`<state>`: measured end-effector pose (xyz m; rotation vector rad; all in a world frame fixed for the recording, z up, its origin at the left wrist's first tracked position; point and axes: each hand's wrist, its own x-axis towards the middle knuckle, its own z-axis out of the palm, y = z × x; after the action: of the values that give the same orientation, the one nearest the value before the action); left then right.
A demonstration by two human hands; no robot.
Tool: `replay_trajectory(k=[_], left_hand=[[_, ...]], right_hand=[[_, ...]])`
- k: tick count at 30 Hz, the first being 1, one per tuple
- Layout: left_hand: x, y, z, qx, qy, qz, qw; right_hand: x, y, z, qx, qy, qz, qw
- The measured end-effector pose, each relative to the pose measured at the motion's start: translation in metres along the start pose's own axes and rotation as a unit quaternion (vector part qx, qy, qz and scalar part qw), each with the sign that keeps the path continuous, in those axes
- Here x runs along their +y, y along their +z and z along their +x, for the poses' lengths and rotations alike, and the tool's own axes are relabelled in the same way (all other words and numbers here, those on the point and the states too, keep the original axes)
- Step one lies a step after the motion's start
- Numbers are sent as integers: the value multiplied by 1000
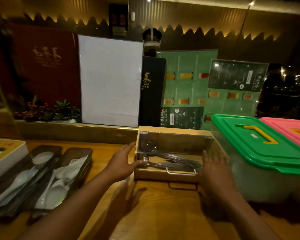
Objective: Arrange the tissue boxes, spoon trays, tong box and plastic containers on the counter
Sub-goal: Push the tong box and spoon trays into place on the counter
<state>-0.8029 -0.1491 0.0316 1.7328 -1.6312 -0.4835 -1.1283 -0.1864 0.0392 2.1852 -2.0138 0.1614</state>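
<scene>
Presently we have the tong box [171,153] standing mid-counter [154,213], between the two spoon trays [42,177] at left and the green-lidded plastic container [260,153] at right, which it nearly touches; the left hand [123,163] lies flat against its left wall, fingers extended, thumb at the front corner; the right hand [215,168] presses open-palmed on its right front edge; neither hand is clenched, so we judge this a two-sided squeeze rather than a true grip; we keep the pressure even on both walls, slide rather than lift so the tongs under the clear lid stay settled, and square the box to the ledge behind; we watch the right knuckles against the container.
</scene>
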Motion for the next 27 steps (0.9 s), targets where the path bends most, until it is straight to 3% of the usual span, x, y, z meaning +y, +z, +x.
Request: replay_trajectory(k=[3, 6, 9, 14, 19, 27], left_hand=[[-25, -37, -16, 16, 15, 30, 999], [-55, -80, -32, 23, 1, 45, 999], [-98, -121, -48, 44, -3, 71, 996], [-166, -169, -71, 32, -11, 68, 997], [-206, -180, -74, -8, 2, 59, 998], [-185, -147, -64, -58, 5, 27, 998]], right_hand=[[-61, -19, -25, 0, -65, 151, 986], [-136, -32, -55, -58, -158, 278, 946], [-220, -23, -84, -95, -221, 306, 921], [-343, 6, -124, -132, -209, 353, 902], [-395, 24, -150, -71, -164, 313, 933], [-363, 32, -148, -30, -112, 212, 970]])
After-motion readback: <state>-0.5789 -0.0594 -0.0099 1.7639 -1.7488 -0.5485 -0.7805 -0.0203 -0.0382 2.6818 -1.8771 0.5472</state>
